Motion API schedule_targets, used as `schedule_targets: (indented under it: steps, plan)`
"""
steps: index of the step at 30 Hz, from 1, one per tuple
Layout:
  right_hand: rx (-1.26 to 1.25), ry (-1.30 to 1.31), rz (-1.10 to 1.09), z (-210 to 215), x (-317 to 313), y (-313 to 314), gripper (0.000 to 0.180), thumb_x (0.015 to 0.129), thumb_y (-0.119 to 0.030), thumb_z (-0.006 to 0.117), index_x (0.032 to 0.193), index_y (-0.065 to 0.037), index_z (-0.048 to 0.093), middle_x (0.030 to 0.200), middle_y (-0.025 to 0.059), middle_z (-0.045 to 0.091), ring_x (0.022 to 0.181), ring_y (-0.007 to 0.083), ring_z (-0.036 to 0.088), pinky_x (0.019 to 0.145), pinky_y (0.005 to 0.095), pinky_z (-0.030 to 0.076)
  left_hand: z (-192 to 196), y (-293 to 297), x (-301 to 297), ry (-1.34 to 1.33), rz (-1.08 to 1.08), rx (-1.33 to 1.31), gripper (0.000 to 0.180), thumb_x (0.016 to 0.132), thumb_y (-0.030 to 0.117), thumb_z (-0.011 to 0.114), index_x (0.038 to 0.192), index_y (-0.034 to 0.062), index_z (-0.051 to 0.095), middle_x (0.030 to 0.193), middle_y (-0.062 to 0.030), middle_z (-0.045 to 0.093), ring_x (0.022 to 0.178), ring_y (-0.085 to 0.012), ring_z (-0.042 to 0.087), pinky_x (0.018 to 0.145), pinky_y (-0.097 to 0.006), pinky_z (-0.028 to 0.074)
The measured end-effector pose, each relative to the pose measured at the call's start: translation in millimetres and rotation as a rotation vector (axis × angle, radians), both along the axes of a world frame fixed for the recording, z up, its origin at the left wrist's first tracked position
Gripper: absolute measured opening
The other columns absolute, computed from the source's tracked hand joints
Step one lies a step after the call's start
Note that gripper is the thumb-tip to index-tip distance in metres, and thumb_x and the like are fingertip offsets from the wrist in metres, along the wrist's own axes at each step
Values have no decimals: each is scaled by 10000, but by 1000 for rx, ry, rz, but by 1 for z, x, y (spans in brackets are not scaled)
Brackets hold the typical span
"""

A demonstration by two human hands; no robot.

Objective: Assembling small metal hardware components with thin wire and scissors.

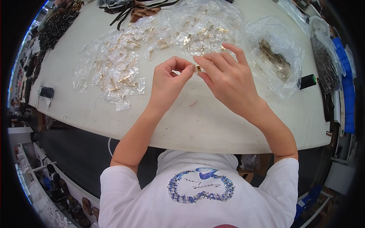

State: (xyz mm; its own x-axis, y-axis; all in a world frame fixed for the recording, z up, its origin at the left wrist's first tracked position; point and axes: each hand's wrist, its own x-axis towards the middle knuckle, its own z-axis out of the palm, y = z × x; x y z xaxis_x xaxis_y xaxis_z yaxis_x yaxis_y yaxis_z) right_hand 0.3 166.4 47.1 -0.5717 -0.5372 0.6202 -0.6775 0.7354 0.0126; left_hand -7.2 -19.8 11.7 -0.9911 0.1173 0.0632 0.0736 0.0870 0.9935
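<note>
Above the middle of the white table, my left hand (pixel 171 79) and my right hand (pixel 232 78) meet fingertip to fingertip. Between them is a small gold-coloured metal piece (pixel 198 69), too small for its exact kind to show. The left thumb and forefinger pinch it from one side; the right thumb and fingers close on its other side, with the little finger raised. Just beyond the hands lie small clear plastic bags (pixel 123 62) with gold metal pieces in them. A larger clear bag (pixel 205 28) with similar gold pieces lies farther back.
On the right, an open clear bag (pixel 292 68) holds a heap of thin brownish-gold pieces (pixel 274 59). A black cylinder with a green end (pixel 308 81) lies beside it. Dark straps (pixel 129 9) lie at the far edge, black chains (pixel 57 30) at far left. A blue bin (pixel 344 83) stands right.
</note>
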Motion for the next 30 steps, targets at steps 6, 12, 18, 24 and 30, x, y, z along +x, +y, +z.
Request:
schedule_targets:
  steps: [6, 12, 18, 24, 30]
  plan:
    - [-48, -87, 144, -6, 0, -6, 227, 780, -95, 776, 977, -104, 663, 968, 10, 648, 902, 207, 632, 1038, 431, 412, -3, -7, -3, -115, -21, 199, 110, 909, 182, 708, 905, 72, 704, 816, 47, 667, 713, -9, 506, 614, -200, 365]
    - [-20, -212, 100, -14, -4, -3, 179, 812, -91, 752, 964, -98, 659, 899, 43, 672, 918, 251, 652, 990, 390, 453, -9, -10, -6, -238, -74, 198, 120, 912, 196, 701, 912, 76, 702, 822, 31, 677, 729, -28, 523, 631, -210, 389]
    - [-381, -838, -28, -1, -35, 21, 258, 891, -128, 714, 1132, -56, 659, 1086, 88, 717, 1032, 228, 677, 802, 346, 528, -1, -16, -16, -205, -6, 309, 153, 936, 220, 673, 1016, 90, 691, 973, -10, 710, 800, -49, 562, 678, -213, 434]
    - [-493, -272, -198, 35, -67, 42, 455, 905, -120, 718, 1329, -61, 561, 1266, 115, 655, 1100, 191, 664, 747, 298, 531, -15, -31, -28, -164, 101, 287, 184, 952, 223, 649, 1092, 105, 670, 1077, -24, 703, 850, -77, 589, 737, -245, 467]
    - [-396, 491, 302, 111, 70, 56, 279, 1027, -313, 504, 1218, -126, 583, 1142, 86, 610, 1016, 235, 578, 949, 436, 454, -19, -15, -20, -185, -46, 153, 206, 957, 193, 634, 1122, 69, 646, 1064, -18, 690, 875, -82, 602, 768, -262, 478]
